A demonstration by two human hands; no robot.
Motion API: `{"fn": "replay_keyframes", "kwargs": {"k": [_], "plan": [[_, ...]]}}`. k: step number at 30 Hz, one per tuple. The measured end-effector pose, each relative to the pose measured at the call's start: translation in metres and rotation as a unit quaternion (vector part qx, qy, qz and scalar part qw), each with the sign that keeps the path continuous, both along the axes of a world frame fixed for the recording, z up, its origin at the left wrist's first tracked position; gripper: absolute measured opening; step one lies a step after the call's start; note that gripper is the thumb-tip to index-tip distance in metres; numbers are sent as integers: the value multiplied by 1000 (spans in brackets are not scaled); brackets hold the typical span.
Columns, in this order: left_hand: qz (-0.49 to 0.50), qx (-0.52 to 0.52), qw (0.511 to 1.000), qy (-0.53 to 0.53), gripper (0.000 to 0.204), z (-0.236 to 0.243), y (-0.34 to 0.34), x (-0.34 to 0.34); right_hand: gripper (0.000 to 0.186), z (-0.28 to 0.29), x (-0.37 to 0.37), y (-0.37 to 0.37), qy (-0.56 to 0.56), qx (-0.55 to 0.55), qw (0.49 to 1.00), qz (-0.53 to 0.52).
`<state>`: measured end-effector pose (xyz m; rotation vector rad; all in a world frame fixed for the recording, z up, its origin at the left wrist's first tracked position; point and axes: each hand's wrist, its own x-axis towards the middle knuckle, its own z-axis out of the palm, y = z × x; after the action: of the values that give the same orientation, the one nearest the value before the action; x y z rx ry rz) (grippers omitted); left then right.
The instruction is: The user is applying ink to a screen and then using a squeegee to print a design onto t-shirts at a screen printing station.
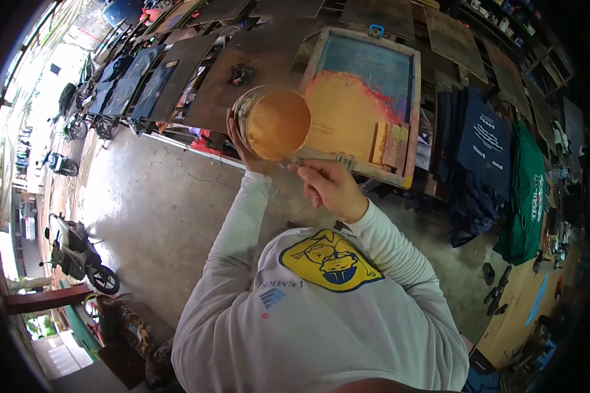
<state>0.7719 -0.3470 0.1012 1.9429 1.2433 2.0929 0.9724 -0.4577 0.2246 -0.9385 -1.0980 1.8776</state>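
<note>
My left hand (244,152) is wrapped round the side of a round tub (241,118) with a scuffed outer wall. The tub is tilted so that its mouth faces me. Orange-yellow ink (278,124) coats its inside. My right hand (334,188) is closed near the tub's lower rim, gripping a thin tool (295,161) whose far end I cannot make out. Just beyond and to the right lies a wooden-framed printing screen (415,92) with blue mesh. Yellow ink (339,108) and a red smear cover much of the mesh. A wooden squeegee (381,144) rests at its near right corner.
Dark printing boards (262,56) fill the long table. Dark shirts (482,141) and a green cloth (526,196) hang over its right edge. More dark shirts (137,69) lie at left. A motorcycle (78,252) stands on the concrete floor (157,223).
</note>
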Motion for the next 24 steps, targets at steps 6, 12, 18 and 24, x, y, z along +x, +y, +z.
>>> {"fn": "replay_keyframes", "kwargs": {"k": [6, 12, 18, 24], "plan": [[37, 31, 995, 82, 99, 3, -3, -70, 13, 11, -43, -17, -396, 453, 792, -100], [-6, 70, 979, 193, 89, 40, -16, -89, 11, 3, -79, -15, -346, 376, 859, 10], [-17, 54, 980, 192, 80, 4, -12, -109, 19, -10, -112, -19, -188, 111, 973, 68], [-40, 45, 994, 96, 93, -14, -2, -117, 31, -4, -133, -21, 78, -107, 989, 61]]}}
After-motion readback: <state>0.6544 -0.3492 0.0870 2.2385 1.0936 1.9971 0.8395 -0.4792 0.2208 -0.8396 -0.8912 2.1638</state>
